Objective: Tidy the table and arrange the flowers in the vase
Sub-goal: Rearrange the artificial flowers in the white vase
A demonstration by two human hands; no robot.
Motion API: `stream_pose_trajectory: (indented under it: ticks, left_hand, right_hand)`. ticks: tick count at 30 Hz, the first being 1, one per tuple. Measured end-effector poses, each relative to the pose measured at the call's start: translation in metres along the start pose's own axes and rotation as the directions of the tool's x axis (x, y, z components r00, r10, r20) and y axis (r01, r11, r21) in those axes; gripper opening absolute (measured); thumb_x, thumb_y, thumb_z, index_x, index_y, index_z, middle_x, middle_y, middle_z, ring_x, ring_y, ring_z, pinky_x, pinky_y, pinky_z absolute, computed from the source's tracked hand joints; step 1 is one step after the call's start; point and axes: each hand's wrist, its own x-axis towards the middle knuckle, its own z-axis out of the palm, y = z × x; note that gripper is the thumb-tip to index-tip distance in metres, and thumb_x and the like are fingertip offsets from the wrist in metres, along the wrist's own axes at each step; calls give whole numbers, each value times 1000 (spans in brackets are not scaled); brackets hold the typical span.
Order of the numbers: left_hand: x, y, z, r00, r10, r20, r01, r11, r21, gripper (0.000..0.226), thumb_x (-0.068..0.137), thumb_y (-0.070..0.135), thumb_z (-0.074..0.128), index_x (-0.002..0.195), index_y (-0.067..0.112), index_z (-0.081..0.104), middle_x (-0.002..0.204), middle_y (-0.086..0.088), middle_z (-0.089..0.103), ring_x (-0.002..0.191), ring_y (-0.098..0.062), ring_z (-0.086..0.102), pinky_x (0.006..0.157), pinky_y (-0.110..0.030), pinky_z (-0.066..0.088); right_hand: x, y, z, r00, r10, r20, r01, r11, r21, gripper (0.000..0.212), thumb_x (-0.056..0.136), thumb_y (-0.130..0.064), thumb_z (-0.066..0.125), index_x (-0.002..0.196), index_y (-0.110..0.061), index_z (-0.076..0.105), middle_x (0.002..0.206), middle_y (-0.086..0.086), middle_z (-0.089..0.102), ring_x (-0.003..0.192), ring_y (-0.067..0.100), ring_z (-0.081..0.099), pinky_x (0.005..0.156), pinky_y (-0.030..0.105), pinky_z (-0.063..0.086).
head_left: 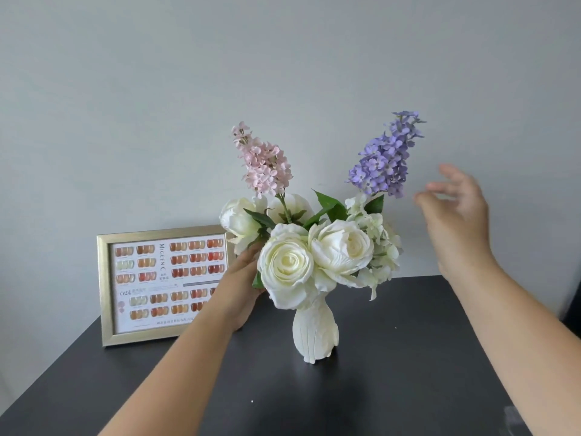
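Observation:
A white ribbed vase (315, 335) stands upright on the black table (393, 357). It holds white roses (290, 265), a pink flower spike (262, 160), a purple flower spike (383, 158) and pale hydrangea blooms (377, 247). My left hand (242, 287) reaches in at the left side of the bouquet, its fingers hidden among the leaves and stems behind the front rose. My right hand (456, 212) hovers in the air to the right of the purple spike, fingers spread, touching nothing.
A gold picture frame (107, 291) with a colour chart leans against the grey wall at the back left, just behind my left forearm. The table's right edge runs close to my right forearm.

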Motion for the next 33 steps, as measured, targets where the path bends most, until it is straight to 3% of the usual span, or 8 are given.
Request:
stream_pose_trajectory:
  ticks: [3, 5, 9, 15, 20, 23, 28, 33]
  left_hand:
    - [4, -3, 8, 997, 66, -41, -71, 989, -132, 24, 91, 11, 58, 109, 20, 71, 105, -6, 74, 95, -22, 71, 77, -31, 59]
    - [4, -4, 15, 992, 114, -51, -122, 973, -194, 22, 85, 17, 61, 100, 23, 76, 98, -3, 76, 89, -18, 72, 73, -30, 59]
    - [0, -11, 27, 977, 207, -53, -214, 941, -262, 27, 80, 17, 74, 107, 15, 73, 107, -14, 73, 98, -29, 69, 85, -45, 57]
    - [-7, -10, 34, 945, 323, -47, -322, 946, 32, 31, 83, 10, 66, 114, 15, 67, 114, -14, 69, 108, -34, 64, 91, -52, 55]
    - [-11, -5, 42, 910, 406, -85, -356, 870, 342, 19, 70, 22, 68, 78, 39, 68, 75, 17, 68, 72, 0, 59, 65, -21, 53]
    - [-5, -3, 44, 903, 406, -139, -301, 831, 468, 18, 72, 19, 66, 61, 26, 53, 54, 13, 58, 53, 2, 48, 53, -17, 44]
    - [-3, -6, 48, 884, 454, -111, -229, 628, 744, 51, 78, -10, 67, 63, 31, 42, 60, 14, 46, 56, 0, 43, 52, -21, 44]
    - [7, -6, 38, 915, 391, -97, -141, 537, 832, 21, 90, -6, 54, 81, 11, 45, 62, 10, 41, 61, -6, 39, 57, -13, 33]
  right_hand:
    - [-42, -22, 0, 918, -389, 74, 393, 919, -37, 41, 76, -23, 61, 113, -37, 53, 109, -13, 59, 97, 5, 54, 84, 25, 42]
    - [-68, -34, 9, 755, -582, 303, 631, 771, -90, 38, 78, -25, 63, 115, -29, 57, 115, -6, 57, 107, 12, 52, 93, 26, 39]
    - [-99, -36, 32, 513, -450, 731, 817, 518, -254, 59, 77, -56, 62, 130, -32, 55, 140, -2, 45, 124, 19, 38, 106, 34, 29]
    - [-84, -13, 18, 597, -394, 699, 771, 522, -365, 51, 75, -57, 60, 117, -28, 65, 129, -2, 56, 120, 24, 46, 97, 32, 25]
    - [-80, -2, 8, 606, -440, 663, 758, 573, -312, 41, 70, -29, 78, 109, -21, 67, 115, -5, 63, 107, 22, 56, 89, 34, 32]
    - [-78, -4, 4, 607, -419, 675, 734, 621, -273, 41, 70, -25, 80, 108, -24, 67, 111, -10, 64, 105, 20, 58, 89, 36, 36]
    - [-73, -10, 2, 629, -384, 676, 669, 710, -220, 39, 71, -24, 82, 108, -28, 69, 102, -19, 64, 98, 10, 56, 91, 41, 43]
    - [-72, -13, 2, 641, -353, 682, 632, 747, -207, 38, 72, -28, 82, 108, -29, 69, 100, -21, 65, 96, 4, 55, 89, 39, 45]
